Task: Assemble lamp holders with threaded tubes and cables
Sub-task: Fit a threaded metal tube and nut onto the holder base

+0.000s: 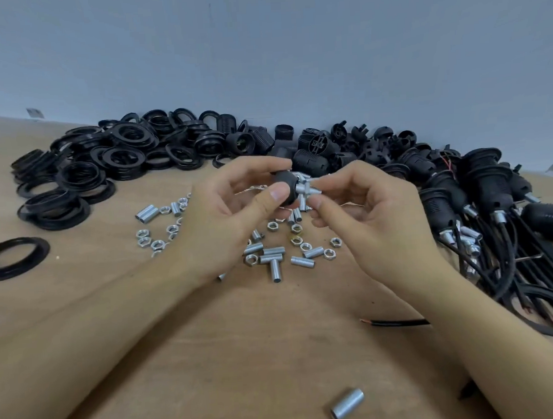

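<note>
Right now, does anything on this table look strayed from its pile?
Yes. One threaded tube lies alone near the front edge, far from the scattered tubes and nuts. A single black ring also sits apart from the ring heap, at left.

Two hands [237, 211], one loose ring [15, 258], one near tube [347, 404], one stray cable [399, 323]; heaped parts uncountable.

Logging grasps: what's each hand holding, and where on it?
Left hand pinches the black holder cap by its domed sides. Right hand pinches the threaded tube at its outer end.
</note>
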Motion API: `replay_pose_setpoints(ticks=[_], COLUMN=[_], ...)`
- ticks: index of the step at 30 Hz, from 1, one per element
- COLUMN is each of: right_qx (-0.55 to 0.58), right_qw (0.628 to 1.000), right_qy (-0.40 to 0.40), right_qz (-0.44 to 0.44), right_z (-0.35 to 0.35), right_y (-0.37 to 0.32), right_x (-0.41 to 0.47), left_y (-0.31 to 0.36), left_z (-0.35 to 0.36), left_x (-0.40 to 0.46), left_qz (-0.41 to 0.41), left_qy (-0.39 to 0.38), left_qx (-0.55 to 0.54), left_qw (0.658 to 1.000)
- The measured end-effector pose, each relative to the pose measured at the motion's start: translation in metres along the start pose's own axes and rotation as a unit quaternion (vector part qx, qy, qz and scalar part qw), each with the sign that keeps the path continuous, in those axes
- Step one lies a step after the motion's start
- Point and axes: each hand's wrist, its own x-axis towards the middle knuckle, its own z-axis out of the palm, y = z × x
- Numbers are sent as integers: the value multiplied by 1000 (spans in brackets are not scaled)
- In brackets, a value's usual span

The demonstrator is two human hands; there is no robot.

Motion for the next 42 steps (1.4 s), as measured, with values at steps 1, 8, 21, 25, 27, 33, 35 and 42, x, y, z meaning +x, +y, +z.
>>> replay_pose_setpoints(ticks=[1, 8, 21, 25, 27, 33, 35, 42], right_qx=[-21, 9, -26, -121, -83, -80, -70, -122], right_qw=[1000, 1000, 994, 977, 988, 996, 997, 992], right_qy=[2, 4, -4, -2, -9, 4, -4, -22], right_qz=[-13, -6, -106, -173, -128, -39, -19, -10], right_z=[0, -3, -5, -6, -7, -5, -4, 2], right_y=[0, -2, -6, -9, -12, -9, -9, -9], right_x=[0, 0, 0, 2, 2, 1, 2, 0], left_y=[0, 0, 5, 6, 4, 2, 3, 6], left_z=[0, -2, -2, -5, -6, -3, -3, 2], left_x=[1, 3, 2, 4, 4, 2, 2, -1], left_qz=[4, 32, -60, -101, -93, -48, -42, -14], left_qy=[3, -23, -16, -26, -32, -37, -35, -22], left_qx=[1, 38, -93, -141, -157, -127, -122, -88], left_qw=[1000, 999, 994, 984, 983, 990, 991, 996])
